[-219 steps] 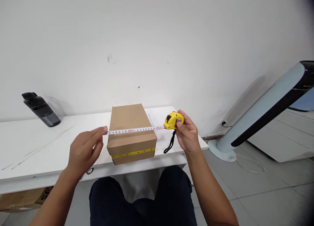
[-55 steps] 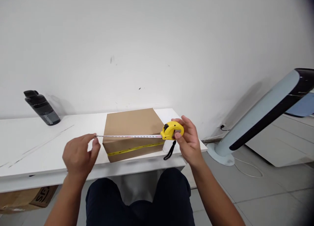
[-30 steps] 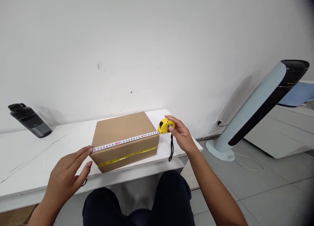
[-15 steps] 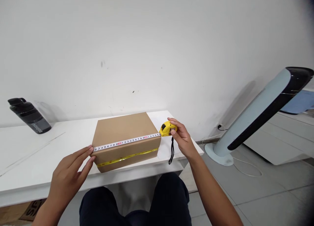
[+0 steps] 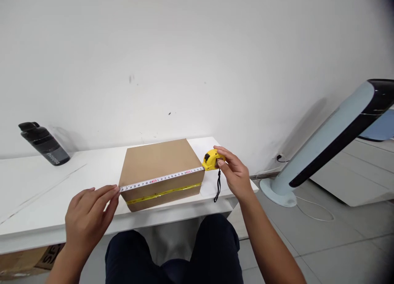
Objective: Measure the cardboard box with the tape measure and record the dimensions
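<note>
A brown cardboard box lies on the white table, with yellow tape along its near side. Across its near top edge stretches the white blade of a tape measure. At the box's left corner my left hand pinches the blade's end between thumb and fingers. My right hand grips the yellow tape measure case just beyond the right corner. A black wrist strap dangles from the case. The blade's very tip is hidden by my left fingers.
A black bottle stands at the table's left, near the wall. White paper lies right of the box. A pale blue tower appliance stands on the floor at right. Below the table's left side is a carton.
My left thumb has moved from the box's side up against the fingers, closing on the blade's end. Slightly lower numbers now show beside the case. The whole view has shifted a little.
</note>
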`<act>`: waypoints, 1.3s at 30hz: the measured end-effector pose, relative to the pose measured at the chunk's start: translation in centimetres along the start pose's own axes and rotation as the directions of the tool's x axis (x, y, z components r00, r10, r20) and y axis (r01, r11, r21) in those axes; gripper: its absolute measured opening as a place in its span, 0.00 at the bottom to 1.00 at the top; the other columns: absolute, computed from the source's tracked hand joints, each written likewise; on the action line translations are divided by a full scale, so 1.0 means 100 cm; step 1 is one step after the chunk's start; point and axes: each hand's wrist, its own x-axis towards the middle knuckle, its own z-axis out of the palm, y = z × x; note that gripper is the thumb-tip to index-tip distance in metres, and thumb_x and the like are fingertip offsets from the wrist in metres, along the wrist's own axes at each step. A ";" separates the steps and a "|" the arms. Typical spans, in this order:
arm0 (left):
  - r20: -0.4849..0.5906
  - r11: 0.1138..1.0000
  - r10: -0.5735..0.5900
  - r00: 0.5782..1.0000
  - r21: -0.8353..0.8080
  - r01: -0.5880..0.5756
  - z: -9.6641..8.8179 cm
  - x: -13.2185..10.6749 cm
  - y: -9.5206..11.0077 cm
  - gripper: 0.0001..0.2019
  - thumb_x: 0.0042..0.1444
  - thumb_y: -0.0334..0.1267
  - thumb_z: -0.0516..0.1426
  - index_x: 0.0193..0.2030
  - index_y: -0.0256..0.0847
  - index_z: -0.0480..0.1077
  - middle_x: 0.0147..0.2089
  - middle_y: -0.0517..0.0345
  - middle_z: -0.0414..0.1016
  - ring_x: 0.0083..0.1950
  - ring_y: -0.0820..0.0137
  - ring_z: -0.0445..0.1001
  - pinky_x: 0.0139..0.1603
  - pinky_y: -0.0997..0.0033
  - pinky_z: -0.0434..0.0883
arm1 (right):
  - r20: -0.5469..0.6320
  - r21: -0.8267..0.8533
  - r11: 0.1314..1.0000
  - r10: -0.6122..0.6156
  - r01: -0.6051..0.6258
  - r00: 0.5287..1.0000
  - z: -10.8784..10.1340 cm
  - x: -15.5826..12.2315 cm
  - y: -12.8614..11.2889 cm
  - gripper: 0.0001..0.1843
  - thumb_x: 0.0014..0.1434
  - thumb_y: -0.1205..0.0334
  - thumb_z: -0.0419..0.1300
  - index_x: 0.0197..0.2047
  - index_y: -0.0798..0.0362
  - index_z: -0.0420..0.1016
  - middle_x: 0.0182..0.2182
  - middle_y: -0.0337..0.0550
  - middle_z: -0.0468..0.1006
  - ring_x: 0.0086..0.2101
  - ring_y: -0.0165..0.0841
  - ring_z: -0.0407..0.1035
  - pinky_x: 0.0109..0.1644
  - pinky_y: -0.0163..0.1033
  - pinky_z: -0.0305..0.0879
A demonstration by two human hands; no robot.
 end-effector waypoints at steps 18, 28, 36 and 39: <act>-0.058 0.759 -0.035 0.998 -0.651 -0.011 0.029 0.032 0.121 0.07 0.62 0.39 0.63 0.42 0.41 0.70 0.32 0.61 0.79 0.33 0.73 0.77 0.41 0.67 0.75 | 0.224 0.149 0.954 0.225 -0.262 0.948 0.072 -0.076 -0.058 0.13 0.69 0.57 0.59 0.53 0.40 0.79 0.58 0.42 0.77 0.58 0.38 0.69 0.60 0.45 0.67; -0.061 0.921 0.005 0.998 -0.388 -0.028 0.025 0.001 0.082 0.22 0.58 0.53 0.64 0.53 0.43 0.71 0.43 0.53 0.80 0.44 0.65 0.78 0.53 0.59 0.74 | 0.045 0.310 0.868 0.395 -0.388 0.918 0.057 -0.073 -0.043 0.15 0.63 0.55 0.62 0.53 0.45 0.76 0.53 0.45 0.80 0.47 0.38 0.74 0.45 0.40 0.71; 0.471 0.288 -0.712 0.521 -0.480 0.828 0.055 -0.081 0.039 0.35 0.68 0.63 0.36 0.75 0.48 0.49 0.76 0.45 0.51 0.75 0.53 0.55 0.72 0.41 0.58 | 0.035 0.337 0.668 0.695 -0.663 0.718 0.036 -0.060 0.003 0.39 0.54 0.41 0.66 0.60 0.57 0.64 0.23 0.40 0.80 0.22 0.33 0.67 0.27 0.35 0.61; 0.562 0.367 -0.592 0.578 -0.451 0.814 0.062 -0.099 0.062 0.35 0.68 0.62 0.38 0.75 0.48 0.49 0.76 0.46 0.53 0.77 0.51 0.49 0.75 0.37 0.49 | 0.188 0.236 0.638 0.710 -0.733 0.679 0.045 -0.066 0.011 0.41 0.52 0.40 0.68 0.61 0.57 0.65 0.22 0.38 0.79 0.21 0.32 0.66 0.26 0.35 0.60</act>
